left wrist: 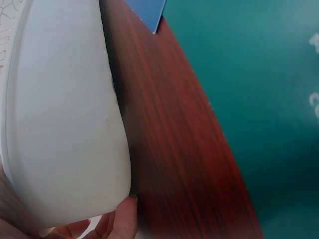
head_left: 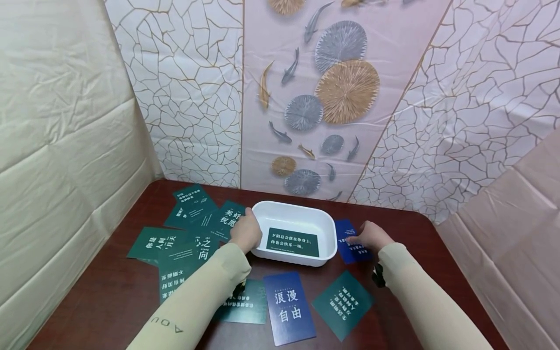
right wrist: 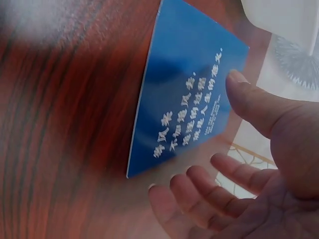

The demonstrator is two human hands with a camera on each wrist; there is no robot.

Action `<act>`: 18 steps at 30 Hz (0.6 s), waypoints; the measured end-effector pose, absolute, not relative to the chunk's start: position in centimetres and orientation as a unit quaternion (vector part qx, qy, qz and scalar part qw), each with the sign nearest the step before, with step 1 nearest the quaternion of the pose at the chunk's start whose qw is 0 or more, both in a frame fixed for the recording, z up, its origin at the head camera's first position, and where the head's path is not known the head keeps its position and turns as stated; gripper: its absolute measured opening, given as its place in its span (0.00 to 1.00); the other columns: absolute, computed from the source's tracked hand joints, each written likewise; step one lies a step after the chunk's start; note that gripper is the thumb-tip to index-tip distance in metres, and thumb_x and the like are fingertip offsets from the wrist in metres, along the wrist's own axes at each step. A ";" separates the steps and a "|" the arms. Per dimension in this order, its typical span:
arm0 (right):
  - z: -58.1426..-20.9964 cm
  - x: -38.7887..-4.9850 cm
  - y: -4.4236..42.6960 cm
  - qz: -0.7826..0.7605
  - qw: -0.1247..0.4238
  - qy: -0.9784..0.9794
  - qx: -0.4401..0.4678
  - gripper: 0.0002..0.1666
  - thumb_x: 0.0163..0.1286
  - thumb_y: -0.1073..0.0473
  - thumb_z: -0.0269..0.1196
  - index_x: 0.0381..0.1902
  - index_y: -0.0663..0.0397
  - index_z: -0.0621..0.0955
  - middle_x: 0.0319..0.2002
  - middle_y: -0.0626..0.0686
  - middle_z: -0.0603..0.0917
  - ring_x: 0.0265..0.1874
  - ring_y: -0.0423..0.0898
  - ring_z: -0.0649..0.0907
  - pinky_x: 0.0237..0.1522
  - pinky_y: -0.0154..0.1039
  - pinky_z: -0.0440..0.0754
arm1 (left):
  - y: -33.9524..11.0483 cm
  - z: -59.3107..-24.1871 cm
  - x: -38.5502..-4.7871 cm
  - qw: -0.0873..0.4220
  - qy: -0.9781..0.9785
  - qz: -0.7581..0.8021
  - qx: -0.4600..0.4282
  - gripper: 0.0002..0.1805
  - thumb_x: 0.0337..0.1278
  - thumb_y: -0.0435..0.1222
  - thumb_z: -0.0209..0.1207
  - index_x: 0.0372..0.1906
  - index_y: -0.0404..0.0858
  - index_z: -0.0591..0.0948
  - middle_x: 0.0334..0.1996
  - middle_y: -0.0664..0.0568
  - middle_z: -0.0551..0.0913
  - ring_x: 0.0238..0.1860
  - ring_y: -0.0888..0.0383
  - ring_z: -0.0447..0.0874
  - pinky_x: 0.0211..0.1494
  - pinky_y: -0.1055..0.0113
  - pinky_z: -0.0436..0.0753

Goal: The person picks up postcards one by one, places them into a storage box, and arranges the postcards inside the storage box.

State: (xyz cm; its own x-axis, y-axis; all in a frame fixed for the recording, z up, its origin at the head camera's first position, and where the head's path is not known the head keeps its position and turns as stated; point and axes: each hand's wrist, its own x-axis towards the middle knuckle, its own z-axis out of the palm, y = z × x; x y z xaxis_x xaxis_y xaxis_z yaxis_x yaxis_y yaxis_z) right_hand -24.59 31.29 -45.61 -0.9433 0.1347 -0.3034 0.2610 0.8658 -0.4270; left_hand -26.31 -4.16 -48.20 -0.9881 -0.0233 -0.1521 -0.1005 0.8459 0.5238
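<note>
A white plastic basin [head_left: 286, 258] sits on the table with a green printed card [head_left: 292, 242] lying inside. My left hand [head_left: 246, 231] grips the basin's left end; in the left wrist view its fingertips curl at the lower edge of the basin wall [left wrist: 65, 114]. To the right of the basin, my right hand [head_left: 374, 236] is over a blue printed card [head_left: 344, 229]. The right wrist view shows its thumb by one edge of the blue card [right wrist: 174, 99] and its fingers spread loosely, with nothing pinched between them.
Several green cards [head_left: 146, 244] overlap on the left of the dark red wooden table [head_left: 109, 296]. Near the front lie another blue card [head_left: 289, 306] and a green card [head_left: 344, 306]. A patterned cloth [head_left: 280, 146] hangs behind the table.
</note>
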 end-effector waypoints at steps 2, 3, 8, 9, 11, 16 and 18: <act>-45.8 -24.5 31.1 -0.234 0.139 0.956 0.109 0.43 0.59 0.47 0.71 0.57 0.75 0.69 0.45 0.68 0.77 0.42 0.60 0.78 0.45 0.58 0.79 | -4.2 -48.2 -26.3 0.070 0.958 0.275 -0.033 0.35 0.55 0.32 0.62 0.65 0.30 0.58 0.37 0.37 0.77 0.34 0.46 0.79 0.36 0.49 0.79; -45.8 -24.5 31.0 -0.230 0.142 0.956 0.113 0.44 0.59 0.46 0.71 0.58 0.75 0.68 0.46 0.68 0.77 0.42 0.60 0.77 0.45 0.58 0.78 | -4.2 -48.2 -26.3 0.070 0.958 0.275 -0.033 0.35 0.55 0.32 0.61 0.65 0.30 0.58 0.37 0.37 0.77 0.34 0.46 0.79 0.36 0.49 0.79; -45.9 -24.3 30.3 -0.218 0.149 0.955 0.134 0.54 0.55 0.43 0.73 0.63 0.75 0.61 0.50 0.72 0.73 0.46 0.65 0.75 0.47 0.63 0.76 | -4.2 -48.2 -26.3 0.070 0.958 0.276 -0.035 0.35 0.56 0.32 0.61 0.65 0.30 0.58 0.39 0.37 0.77 0.35 0.46 0.80 0.38 0.48 0.79; -45.9 -24.2 30.2 -0.214 0.147 0.956 0.136 0.55 0.55 0.42 0.73 0.63 0.75 0.60 0.51 0.73 0.73 0.46 0.66 0.75 0.47 0.64 0.75 | -4.2 -48.2 -26.3 0.069 0.958 0.276 -0.035 0.35 0.56 0.32 0.61 0.65 0.30 0.58 0.39 0.37 0.77 0.35 0.46 0.80 0.38 0.48 0.79; -45.9 -24.1 30.0 -0.208 0.143 0.958 0.138 0.58 0.54 0.42 0.74 0.64 0.75 0.58 0.51 0.74 0.71 0.47 0.67 0.74 0.47 0.65 0.75 | -4.2 -48.1 -26.3 0.070 0.958 0.276 -0.035 0.36 0.56 0.32 0.61 0.66 0.30 0.57 0.40 0.37 0.77 0.35 0.46 0.80 0.38 0.48 0.79; -46.0 -24.2 29.7 -0.198 0.136 0.961 0.139 0.59 0.52 0.43 0.75 0.63 0.77 0.58 0.50 0.75 0.71 0.48 0.69 0.73 0.48 0.66 0.74 | -4.1 -48.0 -26.2 0.075 0.958 0.274 -0.038 0.38 0.55 0.31 0.62 0.67 0.30 0.56 0.40 0.36 0.77 0.35 0.46 0.80 0.38 0.48 0.80; -46.1 -24.3 29.7 -0.196 0.134 0.961 0.140 0.59 0.52 0.43 0.75 0.63 0.77 0.58 0.50 0.75 0.70 0.48 0.69 0.73 0.48 0.66 0.74 | -4.2 -47.9 -26.2 0.076 0.958 0.272 -0.039 0.38 0.55 0.32 0.62 0.67 0.31 0.56 0.40 0.36 0.77 0.35 0.46 0.80 0.38 0.48 0.80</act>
State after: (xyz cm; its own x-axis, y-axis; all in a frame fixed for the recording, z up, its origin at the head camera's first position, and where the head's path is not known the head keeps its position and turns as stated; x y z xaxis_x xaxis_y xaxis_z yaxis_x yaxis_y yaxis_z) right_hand -24.32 29.71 -46.07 -0.9245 0.2172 -0.3132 0.3226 0.8834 -0.3398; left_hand -26.23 -4.16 -47.88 -0.9855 -0.0342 -0.1662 -0.1165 0.8486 0.5161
